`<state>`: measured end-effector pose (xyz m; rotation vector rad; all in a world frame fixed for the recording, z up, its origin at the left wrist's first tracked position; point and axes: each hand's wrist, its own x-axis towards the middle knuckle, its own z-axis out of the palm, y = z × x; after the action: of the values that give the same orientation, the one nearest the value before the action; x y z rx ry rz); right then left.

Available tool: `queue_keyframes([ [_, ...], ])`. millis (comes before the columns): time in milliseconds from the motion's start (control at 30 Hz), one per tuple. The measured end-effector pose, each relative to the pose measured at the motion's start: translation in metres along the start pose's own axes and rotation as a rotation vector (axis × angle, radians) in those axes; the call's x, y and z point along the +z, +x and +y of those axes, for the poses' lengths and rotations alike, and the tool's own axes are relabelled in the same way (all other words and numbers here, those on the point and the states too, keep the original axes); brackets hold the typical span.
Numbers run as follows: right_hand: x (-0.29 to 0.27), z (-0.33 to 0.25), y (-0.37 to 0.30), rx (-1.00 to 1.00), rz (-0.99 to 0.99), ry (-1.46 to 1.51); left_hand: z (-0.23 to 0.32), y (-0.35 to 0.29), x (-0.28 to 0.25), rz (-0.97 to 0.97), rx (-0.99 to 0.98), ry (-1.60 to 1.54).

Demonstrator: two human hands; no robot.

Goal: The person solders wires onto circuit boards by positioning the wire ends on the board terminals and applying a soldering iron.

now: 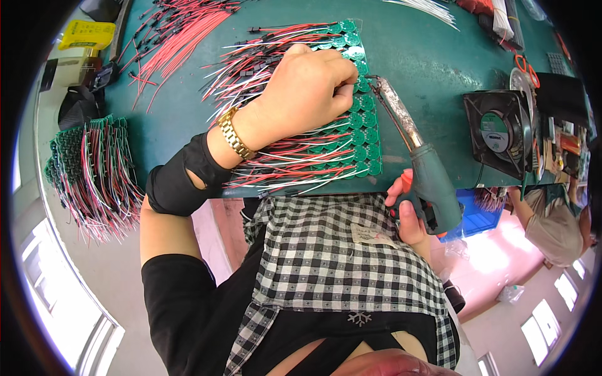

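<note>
A panel of small round green circuit boards (pixel 370 135) lies on the green work table, with rows of red, white and black wires (pixel 295 153) running off its left side. My left hand (pixel 307 88), with a gold watch at the wrist, rests over the panel's upper half. Its thumb and fingers are pinched together at the boards; what they grip is hidden. My right hand (pixel 411 222) is wrapped around the handle of a dark green soldering gun (pixel 433 172). The gun's metal barrel slants up and left, its tip close beside my left fingertips at the panel's right edge.
Loose red wires (pixel 191 44) lie at the far left, white wires (pixel 429 9) at the far right. Wired boards (pixel 94 175) are stacked at the left. A black fan (pixel 498 131) and orange-handled scissors (pixel 527 69) are at the right, near another person (pixel 555 229).
</note>
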<state>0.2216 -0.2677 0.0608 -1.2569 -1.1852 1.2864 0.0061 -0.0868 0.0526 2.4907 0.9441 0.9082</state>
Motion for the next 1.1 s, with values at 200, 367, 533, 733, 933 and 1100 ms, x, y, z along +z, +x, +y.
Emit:
queue_keyframes([
  [200, 0.000, -0.005, 0.002, 0.014, -0.015, -0.008, -0.003, 0.001, 0.003, -0.012, -0.111, 0.008],
  [367, 0.000, -0.004, 0.000, 0.050, -0.002, -0.028, -0.004, 0.002, 0.000, -0.038, -0.077, 0.021],
  [533, -0.001, 0.001, 0.000, 0.040, -0.007, -0.011, -0.005, 0.005, -0.001, -0.035, -0.080, -0.014],
  [733, -0.005, 0.005, 0.000, 0.023, 0.009, -0.097, -0.005, 0.007, -0.001, -0.067, -0.102, -0.044],
  [933, -0.006, 0.007, -0.001, -0.068, -0.041, -0.213, -0.005, 0.009, -0.002, -0.081, -0.106, -0.053],
  [1100, 0.003, -0.006, 0.001, 0.034, 0.049, -0.004, -0.005, 0.009, -0.002, -0.085, -0.114, -0.053],
])
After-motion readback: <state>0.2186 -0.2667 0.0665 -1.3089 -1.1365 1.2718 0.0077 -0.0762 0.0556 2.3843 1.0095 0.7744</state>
